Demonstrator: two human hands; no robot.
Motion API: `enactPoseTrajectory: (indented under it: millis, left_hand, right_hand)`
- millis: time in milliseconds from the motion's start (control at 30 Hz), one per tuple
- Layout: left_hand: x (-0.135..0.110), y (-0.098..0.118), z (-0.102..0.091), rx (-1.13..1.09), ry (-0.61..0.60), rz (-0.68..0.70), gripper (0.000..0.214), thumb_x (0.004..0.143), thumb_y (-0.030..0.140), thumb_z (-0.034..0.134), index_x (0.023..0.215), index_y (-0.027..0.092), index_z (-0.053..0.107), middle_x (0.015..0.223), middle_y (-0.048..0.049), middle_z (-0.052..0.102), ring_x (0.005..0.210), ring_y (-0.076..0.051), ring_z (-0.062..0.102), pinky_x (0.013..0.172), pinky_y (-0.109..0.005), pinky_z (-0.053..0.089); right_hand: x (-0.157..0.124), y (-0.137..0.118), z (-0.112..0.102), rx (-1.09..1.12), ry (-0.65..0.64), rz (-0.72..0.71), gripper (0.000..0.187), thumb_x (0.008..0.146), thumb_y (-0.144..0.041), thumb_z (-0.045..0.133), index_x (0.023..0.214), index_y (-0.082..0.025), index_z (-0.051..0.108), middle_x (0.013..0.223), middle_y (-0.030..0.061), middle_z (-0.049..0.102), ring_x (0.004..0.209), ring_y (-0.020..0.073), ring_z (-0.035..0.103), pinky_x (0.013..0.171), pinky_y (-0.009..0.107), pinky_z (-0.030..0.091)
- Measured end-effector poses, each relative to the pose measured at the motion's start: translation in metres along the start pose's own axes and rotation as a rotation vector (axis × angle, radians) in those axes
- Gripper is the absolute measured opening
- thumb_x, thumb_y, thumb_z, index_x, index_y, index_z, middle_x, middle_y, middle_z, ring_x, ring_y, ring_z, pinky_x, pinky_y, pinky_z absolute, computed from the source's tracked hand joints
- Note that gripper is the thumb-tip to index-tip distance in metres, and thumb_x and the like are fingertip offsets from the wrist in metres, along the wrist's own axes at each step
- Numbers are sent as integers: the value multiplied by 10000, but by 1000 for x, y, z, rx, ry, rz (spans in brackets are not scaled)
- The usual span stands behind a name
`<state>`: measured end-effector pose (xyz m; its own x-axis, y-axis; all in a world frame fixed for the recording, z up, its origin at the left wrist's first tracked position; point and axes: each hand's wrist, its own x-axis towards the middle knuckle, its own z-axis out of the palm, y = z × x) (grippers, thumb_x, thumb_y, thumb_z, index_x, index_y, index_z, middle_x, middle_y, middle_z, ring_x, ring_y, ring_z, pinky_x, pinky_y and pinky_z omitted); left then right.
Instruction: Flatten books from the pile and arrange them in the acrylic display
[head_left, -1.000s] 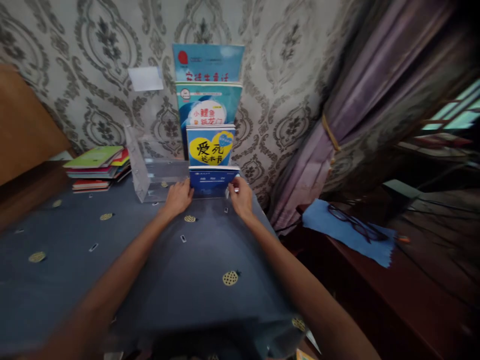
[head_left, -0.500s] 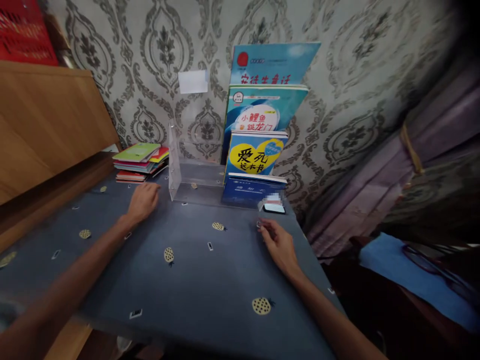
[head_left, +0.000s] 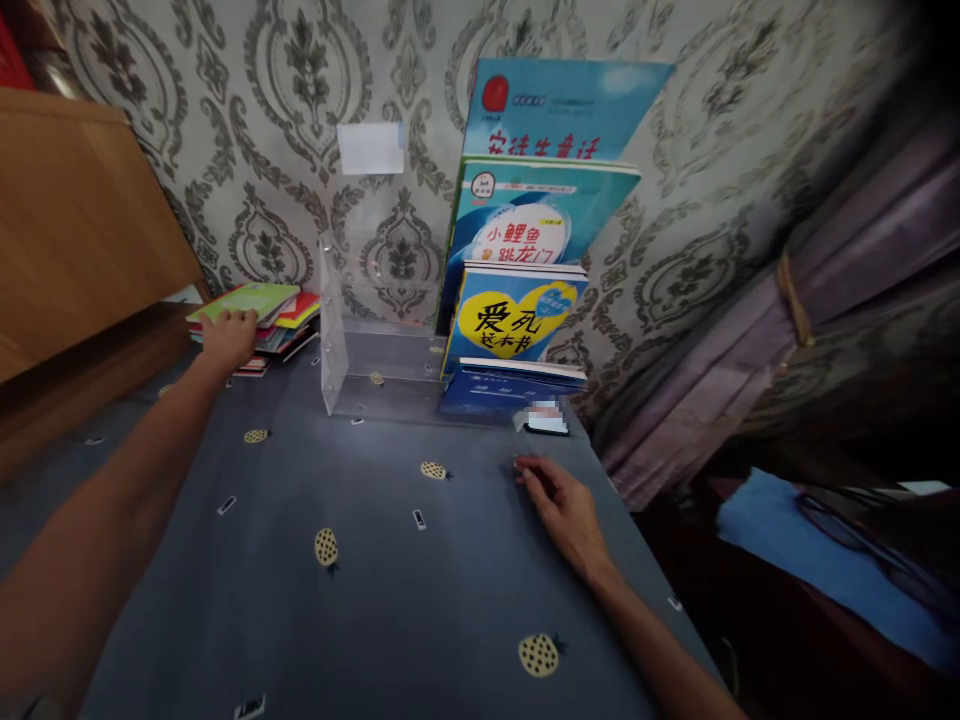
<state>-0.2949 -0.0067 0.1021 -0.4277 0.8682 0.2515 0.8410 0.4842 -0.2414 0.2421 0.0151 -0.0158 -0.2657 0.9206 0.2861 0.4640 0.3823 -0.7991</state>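
The right hand [head_left: 566, 510] was nearest, low over or on the blue patterned surface [head_left: 405, 620] towards its right edge, fingers loosely bent and released, with nothing visible in them. Past it, a small flat thing [head_left: 546, 418] with a blurred top lay by the front right corner of a clear rack [head_left: 334, 340]. The rack stood near the surface's far edge, with books [head_left: 517, 315] stepped upright in its right half, covers facing the person.

The pile of books [head_left: 276, 298] lay flat near the surface's far left corner, its top book's long axis running left to right, roughly along the far edge. That cover was lime green; red, yellow and white layers showed unevenly beneath. The left hand [head_left: 229, 340] lay over the pile's near side, fingers bent on top; whether they gripped, I could not tell. Behind rose the patterned wall [head_left: 300, 70].
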Motion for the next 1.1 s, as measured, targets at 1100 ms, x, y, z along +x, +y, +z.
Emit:
enactPoseTrajectory:
  millis: [1100]
  left_hand:
    - [-175, 20, 52, -413, -150, 56, 630, 973, 460, 252, 1451, 121, 485, 1532, -151, 513, 1460, -291, 422, 1177, -462, 344]
  right_hand:
    - [-2, 3, 3, -120, -56, -145, 357, 904, -384, 464, 1027, -163, 716, 933, 114, 750, 809, 255, 700, 711, 364, 527]
